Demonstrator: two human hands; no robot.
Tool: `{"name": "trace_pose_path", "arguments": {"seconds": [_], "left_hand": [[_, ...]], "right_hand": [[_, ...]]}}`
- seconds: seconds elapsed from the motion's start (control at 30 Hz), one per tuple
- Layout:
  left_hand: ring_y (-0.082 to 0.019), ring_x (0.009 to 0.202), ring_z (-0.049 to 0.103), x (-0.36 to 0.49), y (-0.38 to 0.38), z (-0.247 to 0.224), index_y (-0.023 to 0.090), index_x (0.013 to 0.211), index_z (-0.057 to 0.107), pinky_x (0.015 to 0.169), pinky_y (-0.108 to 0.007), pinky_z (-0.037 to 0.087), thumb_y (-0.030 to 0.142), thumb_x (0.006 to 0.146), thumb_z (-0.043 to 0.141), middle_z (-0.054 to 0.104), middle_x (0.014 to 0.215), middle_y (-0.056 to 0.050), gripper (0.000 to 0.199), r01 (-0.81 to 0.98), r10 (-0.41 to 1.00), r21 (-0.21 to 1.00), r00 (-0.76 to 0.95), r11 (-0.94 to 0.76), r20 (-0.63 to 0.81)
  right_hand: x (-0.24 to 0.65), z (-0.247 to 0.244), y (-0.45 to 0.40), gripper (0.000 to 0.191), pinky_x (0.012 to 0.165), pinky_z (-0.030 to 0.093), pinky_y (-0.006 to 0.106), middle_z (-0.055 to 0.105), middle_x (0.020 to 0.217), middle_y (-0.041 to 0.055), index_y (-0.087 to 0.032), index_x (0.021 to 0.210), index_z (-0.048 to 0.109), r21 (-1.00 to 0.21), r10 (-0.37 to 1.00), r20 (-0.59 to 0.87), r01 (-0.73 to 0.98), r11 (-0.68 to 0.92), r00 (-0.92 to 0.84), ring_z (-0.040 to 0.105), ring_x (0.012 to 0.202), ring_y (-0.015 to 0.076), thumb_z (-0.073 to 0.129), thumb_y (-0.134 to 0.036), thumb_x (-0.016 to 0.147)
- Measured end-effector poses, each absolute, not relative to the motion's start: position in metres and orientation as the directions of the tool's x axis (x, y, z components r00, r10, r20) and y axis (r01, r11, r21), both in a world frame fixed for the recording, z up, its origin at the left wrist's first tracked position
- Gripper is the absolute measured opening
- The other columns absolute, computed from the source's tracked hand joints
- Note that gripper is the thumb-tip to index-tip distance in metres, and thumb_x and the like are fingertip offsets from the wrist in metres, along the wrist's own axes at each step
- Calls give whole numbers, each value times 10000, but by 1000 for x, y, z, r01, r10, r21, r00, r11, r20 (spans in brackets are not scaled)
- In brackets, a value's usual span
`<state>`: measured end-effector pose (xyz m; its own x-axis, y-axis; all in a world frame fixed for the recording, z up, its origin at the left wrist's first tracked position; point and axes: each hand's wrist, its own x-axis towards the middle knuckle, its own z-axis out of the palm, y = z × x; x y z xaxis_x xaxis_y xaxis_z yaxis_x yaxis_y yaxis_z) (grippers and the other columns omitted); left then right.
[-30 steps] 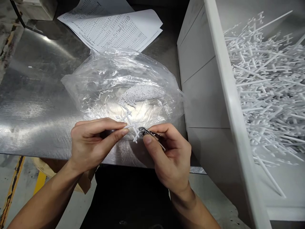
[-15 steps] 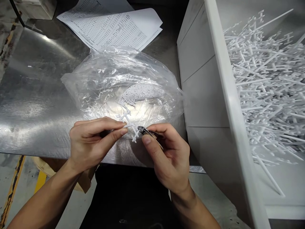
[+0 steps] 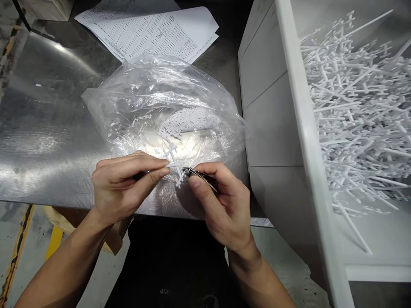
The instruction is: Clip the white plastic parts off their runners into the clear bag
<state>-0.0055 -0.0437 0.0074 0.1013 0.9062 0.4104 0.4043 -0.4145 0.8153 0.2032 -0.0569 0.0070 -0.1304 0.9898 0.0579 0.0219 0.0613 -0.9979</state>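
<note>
My left hand [image 3: 130, 182] pinches a thin white branched plastic sprue [image 3: 174, 156] between thumb and fingertips, and its cross-shaped arms stick out past them. In my right hand [image 3: 221, 205] are small shiny metal nail clippers [image 3: 201, 175], held between thumb and curled fingers. The jaws of the clippers are at the sprue's lower right branch; whether they bite on it I cannot tell. Beyond both hands, a clear plastic bag [image 3: 173, 81] lies spread on the metal table [image 3: 48, 141]. A heap of tiny white pieces [image 3: 189, 122] shows in the bag.
On my right stands a large white bin [image 3: 272, 124], heaped with many white sprues [image 3: 359, 111]. Printed sheets [image 3: 154, 34] lie behind the bag. A tiny white piece [image 3: 38, 85] rests on the table at the left. Under the table edge is a brown paper bag [image 3: 112, 239].
My right hand and the clippers have shifted slightly left and up, and the jaws have come nearer the sprue's branch. My left hand keeps its pinch; the whole view has moved slightly.
</note>
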Motion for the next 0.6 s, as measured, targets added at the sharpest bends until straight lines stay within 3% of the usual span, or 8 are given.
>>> {"name": "trace_pose_path", "arguments": {"seconds": [0.33, 0.6], "left_hand": [[-91, 750, 789, 1, -36, 7, 257, 1020, 837, 658, -193, 622, 206, 938, 867, 851, 919, 42, 101, 556, 906, 733, 91, -391, 414], [-115, 836, 803, 1, -39, 4, 285, 1128, 839, 783, -241, 674, 69, 906, 846, 844, 938, 40, 310, 467, 807, 713, 3, -524, 591]], "right_hand": [[198, 7, -56, 174, 467, 313, 246, 513, 646, -81, -210, 959, 679, -997, 995, -82, 10, -81, -51, 405, 514, 82, 666, -338, 1075], [196, 9, -55, 99, 487, 386, 216, 554, 656, -76, -203, 941, 675, -994, 996, -75, -87, -72, 38, 469, 534, 84, 711, -280, 992]]}}
